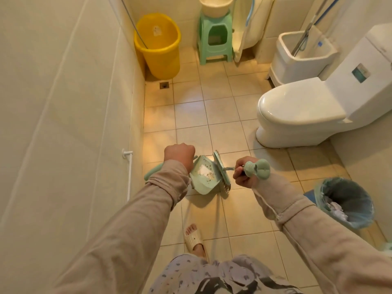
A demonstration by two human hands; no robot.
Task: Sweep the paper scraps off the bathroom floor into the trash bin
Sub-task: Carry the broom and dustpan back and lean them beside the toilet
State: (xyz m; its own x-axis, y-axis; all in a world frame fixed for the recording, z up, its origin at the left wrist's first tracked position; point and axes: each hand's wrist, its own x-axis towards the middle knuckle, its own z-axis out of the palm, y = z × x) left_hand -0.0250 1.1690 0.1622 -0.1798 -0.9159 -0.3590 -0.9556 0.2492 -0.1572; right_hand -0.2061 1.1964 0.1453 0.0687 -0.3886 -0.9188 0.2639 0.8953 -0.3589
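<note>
A mint-green dustpan [201,183] rests on the tiled floor in front of me, with white paper scraps [205,171] and small dark bits lying in it. My left hand [179,154] is closed around the dustpan's long green handle. Its mouth faces right, where the mint-green broom head [221,172] stands against it, bristles down. My right hand [244,171] grips the broom's handle near its rounded green end. The trash bin [347,202], lined with a blue bag and holding crumpled paper, stands on the floor at my lower right.
A white toilet [301,113] fills the right side. Behind it sits a white mop basin [301,56]. A yellow bucket [159,45] and a green stool [214,39] stand at the far wall. The left wall is close. My sandalled foot [194,238] is below the dustpan.
</note>
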